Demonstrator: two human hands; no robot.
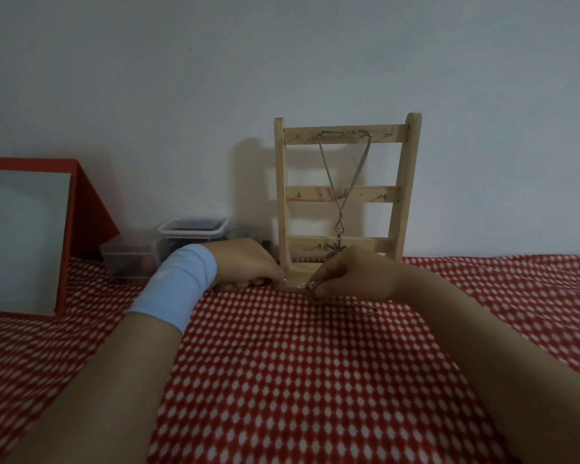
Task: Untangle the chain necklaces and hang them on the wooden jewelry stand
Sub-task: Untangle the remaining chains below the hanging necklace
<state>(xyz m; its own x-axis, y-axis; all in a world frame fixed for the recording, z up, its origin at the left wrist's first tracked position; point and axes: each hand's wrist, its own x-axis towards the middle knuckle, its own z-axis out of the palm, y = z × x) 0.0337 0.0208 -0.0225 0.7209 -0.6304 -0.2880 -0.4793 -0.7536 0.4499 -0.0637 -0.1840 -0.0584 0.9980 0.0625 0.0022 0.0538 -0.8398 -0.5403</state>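
Risk, as we judge it: pulling hard would tighten any knot, or nudge the pale wooden ladder-shaped jewelry stand (345, 192) and shake the silver pendant necklace (339, 195) off its top rail. The thin pale chain necklace (290, 281) spans both grips at the stand's foot: left hand (245, 262) by the left post, right hand (352, 272) before the base, each pinching it. A loose tail trails onto the red white-dotted surface (282, 363).

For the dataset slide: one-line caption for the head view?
Left hand and right hand pinch a thin chain before the wooden jewelry stand; one pendant necklace hangs on its top rail.
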